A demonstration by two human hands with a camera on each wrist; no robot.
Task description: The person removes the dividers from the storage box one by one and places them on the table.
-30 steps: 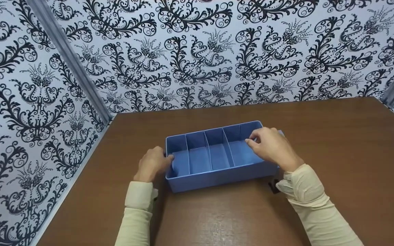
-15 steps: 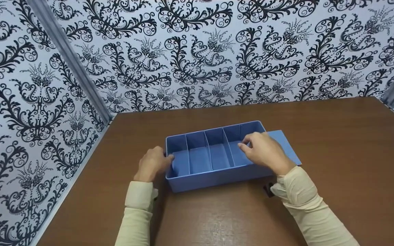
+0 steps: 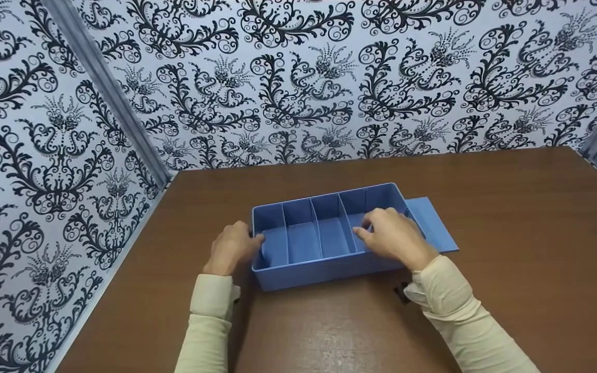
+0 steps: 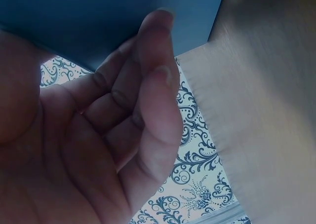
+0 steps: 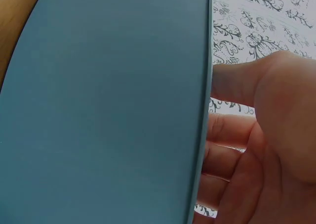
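Note:
A long blue divider box (image 3: 329, 264) stands on the table, split by upright dividers into compartments, the rightmost being the widest. In the head view my left hand (image 3: 232, 247) grips its left end wall, thumb over the rim inside, fingers outside. The left wrist view shows those bent fingers (image 4: 153, 100) against the blue outer wall. My right hand (image 3: 394, 235) reaches into the rightmost compartment, thumb and forefinger bent towards each other. In the right wrist view the box's front wall (image 5: 113, 105) covers its fingertips, so whether it pinches anything is hidden.
A flat blue panel (image 3: 436, 225) lies at the box's right end, partly hidden by the box. The brown wooden table (image 3: 526, 223) reaches back to walls covered in black-and-white scroll paper (image 3: 309, 77).
My right hand has moved left and towards me, from the box's right end into the rightmost compartment, uncovering the flat blue panel. My left hand and the box have stayed in place.

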